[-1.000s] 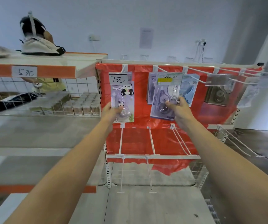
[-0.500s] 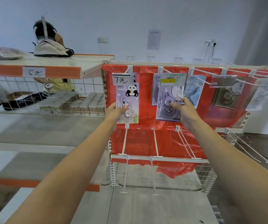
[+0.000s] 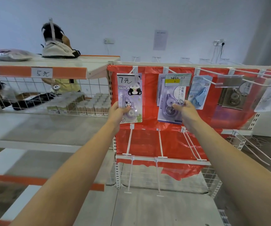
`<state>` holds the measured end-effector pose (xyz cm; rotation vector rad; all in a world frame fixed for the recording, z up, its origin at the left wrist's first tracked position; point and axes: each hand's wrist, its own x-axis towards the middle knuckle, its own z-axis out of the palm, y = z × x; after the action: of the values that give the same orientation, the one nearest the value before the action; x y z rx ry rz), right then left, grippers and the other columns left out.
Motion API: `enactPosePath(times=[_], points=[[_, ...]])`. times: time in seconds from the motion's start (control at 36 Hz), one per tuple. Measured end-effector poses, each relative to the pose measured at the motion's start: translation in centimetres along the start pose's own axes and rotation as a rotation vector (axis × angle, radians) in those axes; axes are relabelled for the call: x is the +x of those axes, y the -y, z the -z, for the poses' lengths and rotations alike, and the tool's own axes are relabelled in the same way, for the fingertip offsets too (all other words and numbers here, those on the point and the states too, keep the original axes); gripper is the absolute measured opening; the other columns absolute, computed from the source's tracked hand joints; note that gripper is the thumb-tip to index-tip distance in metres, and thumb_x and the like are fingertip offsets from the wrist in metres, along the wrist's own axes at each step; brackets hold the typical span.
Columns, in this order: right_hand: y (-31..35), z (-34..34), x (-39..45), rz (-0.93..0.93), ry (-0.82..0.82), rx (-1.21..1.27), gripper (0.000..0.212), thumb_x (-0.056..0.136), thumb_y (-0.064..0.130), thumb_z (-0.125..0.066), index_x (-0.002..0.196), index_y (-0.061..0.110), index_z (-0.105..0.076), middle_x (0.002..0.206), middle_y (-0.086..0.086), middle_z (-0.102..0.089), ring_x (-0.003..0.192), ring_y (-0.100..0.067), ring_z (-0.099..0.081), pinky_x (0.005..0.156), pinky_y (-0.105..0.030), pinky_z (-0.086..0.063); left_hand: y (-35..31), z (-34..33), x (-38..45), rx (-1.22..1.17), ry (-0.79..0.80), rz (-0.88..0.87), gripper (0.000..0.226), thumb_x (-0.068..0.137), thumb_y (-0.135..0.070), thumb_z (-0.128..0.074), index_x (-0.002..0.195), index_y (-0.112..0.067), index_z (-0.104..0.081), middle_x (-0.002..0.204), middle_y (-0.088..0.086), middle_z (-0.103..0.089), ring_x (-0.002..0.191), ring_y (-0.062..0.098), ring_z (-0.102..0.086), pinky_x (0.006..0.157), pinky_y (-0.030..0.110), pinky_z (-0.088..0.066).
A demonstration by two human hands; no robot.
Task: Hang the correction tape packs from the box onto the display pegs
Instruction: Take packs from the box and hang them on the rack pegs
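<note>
The left hand gripped the purple panda-printed correction tape pack; the right hand pinched the lilac carded pack hanging on its peg.

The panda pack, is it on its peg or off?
Seemingly on: the panda pack hangs beneath the top peg, left hand gripping its lower edge.

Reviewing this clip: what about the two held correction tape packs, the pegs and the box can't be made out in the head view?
- The box: not in the head view at all.
- Panda pack: its hang hole is hidden behind the 7元 price tag, so whether it sits on the peg is unclear.
- Purple pack: its top is hidden by the yellow-striped label.
- Packs behind the purple pack: only edges show, count unclear.
- Left hand and right hand: fingers behind the packs are hidden.
</note>
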<state>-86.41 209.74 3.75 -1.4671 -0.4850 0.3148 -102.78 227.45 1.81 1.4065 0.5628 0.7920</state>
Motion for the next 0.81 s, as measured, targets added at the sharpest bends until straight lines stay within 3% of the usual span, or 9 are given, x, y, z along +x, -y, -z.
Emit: enactPosePath(times=[0.11, 0.19, 0.25, 0.39, 0.5, 0.61, 0.72, 0.81], points=[[-0.1, -0.3, 0.1, -0.013, -0.007, 0.013, 0.024, 0.093, 0.006, -0.060, 0.114, 0.010, -0.049, 0.099, 0.001, -0.060, 0.088, -0.011, -0.059, 0.070, -0.021, -0.046, -0.3, 0.7, 0.0, -0.039, -0.055, -0.004, 0.017, 0.084, -0.003, -0.065, 0.089, -0.019, -0.062, 0.105, 0.016, -0.065, 0.112, 0.041, -0.058, 0.104, 0.057, -0.039], [-0.1, -0.4, 0.3, -0.024, -0.016, 0.002, 0.026, 0.092, 0.008, -0.061, 0.116, 0.010, -0.050, 0.112, -0.005, -0.061, 0.102, -0.018, -0.059, 0.085, -0.029, -0.048, -1.1, 0.6, 0.0, 0.000, -0.037, -0.030, 0.014, 0.088, -0.007, -0.064, 0.091, -0.020, -0.061, 0.100, 0.006, -0.065, 0.107, 0.031, -0.059, 0.106, 0.053, -0.038], [-0.1, -0.4, 0.3, -0.023, -0.021, -0.010, 0.031, 0.092, 0.009, -0.061, 0.121, 0.008, -0.050, 0.116, -0.006, -0.061, 0.103, -0.019, -0.059, 0.086, -0.031, -0.049, -1.6, 0.3, -0.1, 0.023, -0.014, -0.043, 0.012, 0.089, -0.009, -0.063, 0.090, -0.020, -0.059, 0.098, 0.002, -0.065, 0.103, 0.025, -0.058, 0.106, 0.050, -0.038], [-0.2, -0.5, 0.3, -0.020, -0.022, -0.016, 0.032, 0.093, 0.008, -0.060, 0.123, 0.007, -0.050, 0.122, -0.011, -0.062, 0.113, -0.026, -0.060, 0.100, -0.046, -0.048, -1.7, 0.0, 0.4, 0.017, 0.002, -0.024, 0.010, 0.088, -0.009, -0.065, 0.089, -0.017, -0.060, 0.111, 0.008, -0.066, 0.113, 0.028, -0.058, 0.107, 0.050, -0.037], [-0.4, -0.5, 0.4, -0.007, -0.027, -0.018, 0.033, 0.092, 0.009, -0.061, 0.124, 0.007, -0.050, 0.120, -0.009, -0.062, 0.114, -0.026, -0.060, 0.101, -0.046, -0.047, -0.6, 0.3, 0.9, 0.016, 0.002, 0.003, 0.010, 0.087, -0.006, -0.065, 0.086, -0.014, -0.059, 0.103, 0.006, -0.066, 0.115, 0.030, -0.057, 0.107, 0.051, -0.037], [-0.4, -0.5, 0.5, -0.001, -0.010, -0.017, 0.026, 0.093, 0.008, -0.060, 0.115, 0.014, -0.047, 0.105, 0.002, -0.059, 0.109, -0.021, -0.058, 0.099, -0.039, -0.048, 0.0, 0.7, 1.1, 0.035, 0.022, 0.009, 0.010, 0.086, -0.005, -0.066, 0.089, -0.011, -0.060, 0.106, 0.011, -0.067, 0.111, 0.031, -0.059, 0.105, 0.052, -0.040], [-0.6, -0.7, 0.9, 0.002, -0.030, -0.029, 0.034, 0.092, 0.009, -0.061, 0.124, 0.007, -0.049, 0.116, -0.006, -0.060, 0.113, -0.024, -0.060, 0.100, -0.041, -0.048, -0.8, 0.3, 1.0, 0.050, 0.032, -0.039, 0.020, 0.089, -0.001, -0.060, 0.088, -0.021, -0.059, 0.094, -0.001, -0.065, 0.102, 0.021, -0.058, 0.094, 0.035, -0.042], [-0.7, -0.9, 1.2, -0.006, -0.035, -0.025, 0.035, 0.093, 0.009, -0.061, 0.125, 0.006, -0.049, 0.114, -0.005, -0.059, 0.110, -0.022, -0.059, 0.098, -0.037, -0.049, -1.2, 0.2, 1.2, 0.043, 0.049, -0.051, 0.016, 0.089, -0.005, -0.063, 0.092, -0.021, -0.063, 0.102, 0.002, -0.067, 0.107, 0.023, -0.060, 0.097, 0.040, -0.044]])
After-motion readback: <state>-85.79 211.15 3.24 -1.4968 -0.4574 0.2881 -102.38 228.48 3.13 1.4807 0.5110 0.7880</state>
